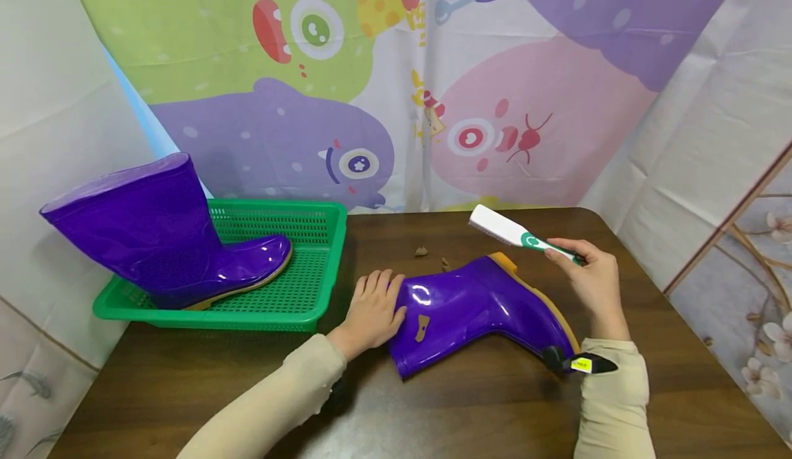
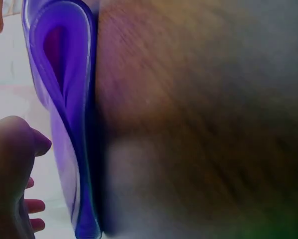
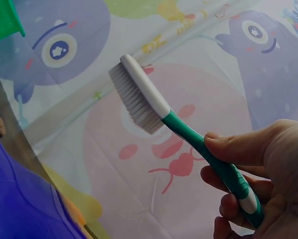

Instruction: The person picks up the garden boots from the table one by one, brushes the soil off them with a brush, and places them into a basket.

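A purple rain boot lies on its side on the brown table, its tan sole turned away and to the right. On its shaft, near the opening, rests my left hand with the fingers extended. The left wrist view looks at the boot's flattened opening, the thumb beside it. A brown patch shows on the shaft. My right hand grips a white and green scrub brush by its handle, thumb on top. The brush is raised above the heel end, apart from the boot, its white bristles pointing left and down.
At the left, a green plastic basket holds a second purple boot, standing upright with its toe to the right. Small brown clumps lie on the table behind the lying boot. A cartoon-print curtain hangs along the back.
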The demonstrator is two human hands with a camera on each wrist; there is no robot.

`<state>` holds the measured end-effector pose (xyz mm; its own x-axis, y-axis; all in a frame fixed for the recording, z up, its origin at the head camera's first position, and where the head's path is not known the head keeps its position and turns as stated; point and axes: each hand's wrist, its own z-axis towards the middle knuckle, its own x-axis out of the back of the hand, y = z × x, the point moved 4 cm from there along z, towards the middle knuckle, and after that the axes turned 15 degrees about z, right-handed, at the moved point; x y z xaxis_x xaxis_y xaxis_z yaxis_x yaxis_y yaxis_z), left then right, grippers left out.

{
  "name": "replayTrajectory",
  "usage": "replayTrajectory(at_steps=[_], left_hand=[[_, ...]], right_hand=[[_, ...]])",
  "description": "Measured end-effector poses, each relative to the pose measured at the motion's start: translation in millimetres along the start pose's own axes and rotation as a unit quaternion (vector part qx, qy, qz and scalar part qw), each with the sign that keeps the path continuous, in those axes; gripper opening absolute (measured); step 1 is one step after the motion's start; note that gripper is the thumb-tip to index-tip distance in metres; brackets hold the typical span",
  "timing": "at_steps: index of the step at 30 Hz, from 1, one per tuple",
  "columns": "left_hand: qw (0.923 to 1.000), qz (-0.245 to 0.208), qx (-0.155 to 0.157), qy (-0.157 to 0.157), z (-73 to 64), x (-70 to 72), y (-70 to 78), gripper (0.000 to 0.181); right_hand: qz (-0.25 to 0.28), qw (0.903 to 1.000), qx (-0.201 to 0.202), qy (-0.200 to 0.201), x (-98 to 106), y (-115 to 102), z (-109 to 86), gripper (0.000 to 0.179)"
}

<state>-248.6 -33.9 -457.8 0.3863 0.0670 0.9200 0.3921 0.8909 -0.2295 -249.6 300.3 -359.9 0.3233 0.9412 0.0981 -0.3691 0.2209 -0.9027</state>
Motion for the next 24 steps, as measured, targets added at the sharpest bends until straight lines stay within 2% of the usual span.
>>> replayTrajectory(at_steps=[3, 12, 20, 24], left_hand=[[0.9999, -0.002, 0.002, -0.013, 2.0, -6.0, 0.4, 0.052], [0.9961, -0.003, 0.012, -0.087, 5.9, -15.4, -0.3, 0.047], [0.9829, 0.018, 0.028, -0.181, 8.8, -23.9, -3.7, 0.058], [0.9817, 0.027, 0.028, -0.186, 11.3, -25.2, -3.3, 0.057]], right_hand=[[0.002, 1.0000, 0.000, 0.000, 0.1, 0.1, -0.3, 0.025], [0.002, 1.0000, -0.006, 0.002, 0.8, 2.1, 0.7, 0.025], [0.005, 0.9999, -0.009, -0.005, -0.5, 2.3, 0.0, 0.025], [0.005, 0.9999, -0.011, -0.006, -1.3, 2.0, -0.6, 0.026]])
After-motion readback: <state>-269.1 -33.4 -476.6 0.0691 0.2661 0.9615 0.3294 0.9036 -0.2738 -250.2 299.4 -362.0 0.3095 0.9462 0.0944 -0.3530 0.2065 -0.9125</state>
